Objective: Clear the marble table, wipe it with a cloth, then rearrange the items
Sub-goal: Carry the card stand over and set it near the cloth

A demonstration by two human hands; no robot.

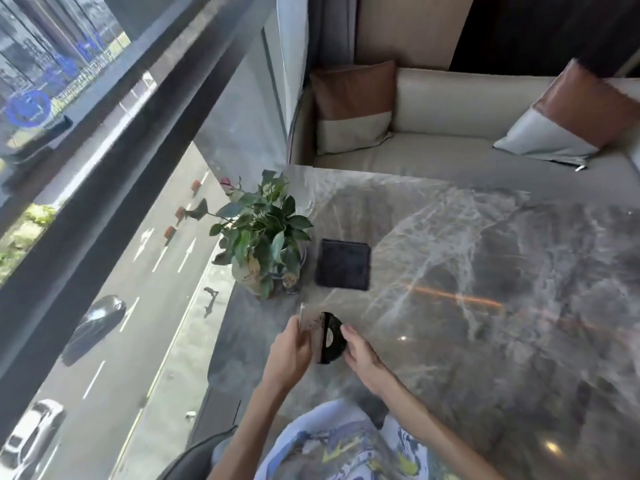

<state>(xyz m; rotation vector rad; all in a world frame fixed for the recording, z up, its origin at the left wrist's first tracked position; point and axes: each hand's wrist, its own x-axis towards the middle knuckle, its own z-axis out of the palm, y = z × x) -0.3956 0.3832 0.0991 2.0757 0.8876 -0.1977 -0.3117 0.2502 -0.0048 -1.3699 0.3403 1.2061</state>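
Two hands meet on one item low in the frame, left of centre: a small stand [327, 336] (clear panel, black half-disc) held low over the tabletop [485, 271]. Whether it touches the marble I cannot tell.

Left hand [291, 348]: fingers curled on the clear panel's edge. Right hand [362, 353]: fingers nearly straight against the black part; thumb hidden, so a pinch cannot be confirmed.

Folded dark cloth [343, 268] lies just above the stand, beside the plant [263, 237] in its glass vase [251, 277].

Risks, as judged: the panel looks smooth and could slip from the grip and strike the marble. A swing toward upper left would catch the leaves and tip the vase.

Edges: the tabletop's left edge runs close by the stand.

Open room — the broad centre and right of the tabletop, with the sofa [450, 154] beyond the far edge.
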